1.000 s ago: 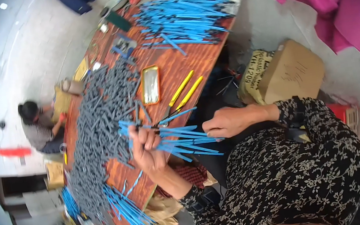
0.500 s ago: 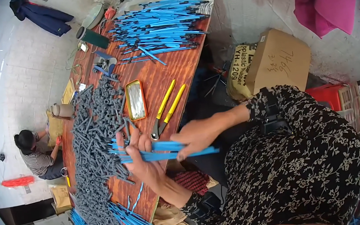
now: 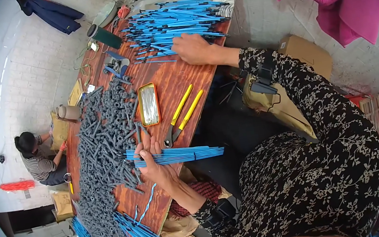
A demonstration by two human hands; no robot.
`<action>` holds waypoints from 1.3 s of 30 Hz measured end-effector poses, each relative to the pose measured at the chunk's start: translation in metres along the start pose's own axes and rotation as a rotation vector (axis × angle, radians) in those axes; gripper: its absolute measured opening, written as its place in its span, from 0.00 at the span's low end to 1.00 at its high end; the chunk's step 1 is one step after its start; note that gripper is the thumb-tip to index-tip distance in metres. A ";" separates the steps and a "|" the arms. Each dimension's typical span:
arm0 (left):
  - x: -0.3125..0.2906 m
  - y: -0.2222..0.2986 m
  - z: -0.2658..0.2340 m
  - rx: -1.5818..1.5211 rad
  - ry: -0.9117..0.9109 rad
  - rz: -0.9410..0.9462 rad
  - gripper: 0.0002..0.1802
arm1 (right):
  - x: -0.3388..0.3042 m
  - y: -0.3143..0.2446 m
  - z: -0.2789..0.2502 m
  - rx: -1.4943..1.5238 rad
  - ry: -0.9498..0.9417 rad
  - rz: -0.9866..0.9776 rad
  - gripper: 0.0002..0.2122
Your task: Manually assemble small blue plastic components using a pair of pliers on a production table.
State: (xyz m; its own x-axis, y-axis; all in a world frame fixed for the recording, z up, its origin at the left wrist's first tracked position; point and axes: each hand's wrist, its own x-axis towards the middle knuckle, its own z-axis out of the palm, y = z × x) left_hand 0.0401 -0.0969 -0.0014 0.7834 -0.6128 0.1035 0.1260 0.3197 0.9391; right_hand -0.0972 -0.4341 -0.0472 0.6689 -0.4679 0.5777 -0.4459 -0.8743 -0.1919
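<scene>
Across the palm of my left hand (image 3: 156, 167) lies a bundle of thin blue rods (image 3: 195, 153), held by the thumb while the other fingers stretch out; the rods point right, past the table's edge. My right hand (image 3: 191, 49) reaches to the near edge of a large pile of blue rods with black ends (image 3: 170, 21) at the far side. Its fingers are curled down against the rods, and what they pinch is hidden. Just left of my left hand spreads a heap of small grey plastic parts (image 3: 104, 136).
On the reddish wooden table (image 3: 171, 79) are an orange-rimmed tin of thin silvery pieces (image 3: 149, 105), yellow-handled cutters (image 3: 183, 112), a dark green bottle (image 3: 105, 36) and more blue rods (image 3: 143, 233) at the near end. A co-worker (image 3: 38, 156) sits across. A cardboard box (image 3: 307, 54) stands right.
My right hand has left the blue rods in my left hand and moved up and away to the far pile. The left hand keeps its bundle, now lying more evenly together.
</scene>
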 end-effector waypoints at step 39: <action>-0.004 -0.006 0.004 0.033 0.069 0.039 0.23 | 0.031 0.004 -0.020 0.484 -0.402 0.401 0.13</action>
State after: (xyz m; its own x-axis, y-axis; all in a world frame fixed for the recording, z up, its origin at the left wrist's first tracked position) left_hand 0.0344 -0.0992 -0.0061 0.8274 -0.5490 0.1186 0.0752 0.3175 0.9453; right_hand -0.0897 -0.4501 -0.0144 0.7176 -0.6926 0.0730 -0.4516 -0.5426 -0.7083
